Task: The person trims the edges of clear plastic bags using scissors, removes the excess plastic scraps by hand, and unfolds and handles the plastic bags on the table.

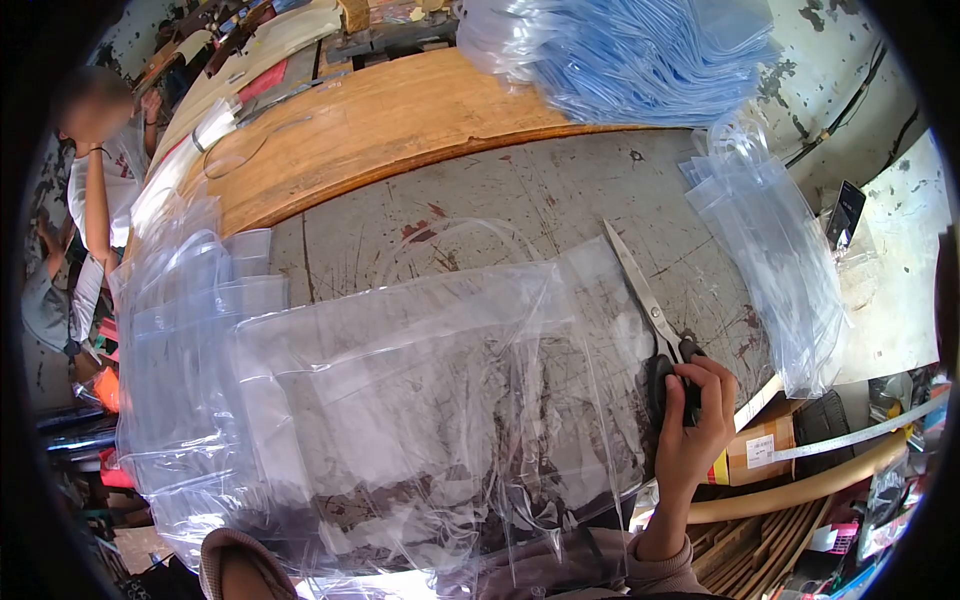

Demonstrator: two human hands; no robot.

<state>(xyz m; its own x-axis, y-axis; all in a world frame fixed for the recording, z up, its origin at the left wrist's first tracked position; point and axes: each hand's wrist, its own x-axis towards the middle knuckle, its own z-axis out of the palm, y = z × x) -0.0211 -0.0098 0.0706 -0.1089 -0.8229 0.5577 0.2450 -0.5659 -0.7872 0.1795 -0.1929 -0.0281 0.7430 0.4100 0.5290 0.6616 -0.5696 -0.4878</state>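
My right hand (699, 420) grips the black handles of a pair of scissors (655, 318). Their metal blades lie close together, pointing up and away over the grey table. Beside the blades, a clear plastic bag (410, 345) with a looped handle is spread flat in front of me. Its near side hangs toward my lap, wrinkled and shiny. Of my left arm, only the cuff and a bit of skin show at the bottom edge; the hand itself is out of sight.
Clear bags (190, 370) are piled at the left, and more bags (765, 250) lie at the right. A large bluish plastic stack (650, 60) sits on the wooden board (400, 105). A phone (845, 215) rests at right. Another person (95, 190) is at far left.
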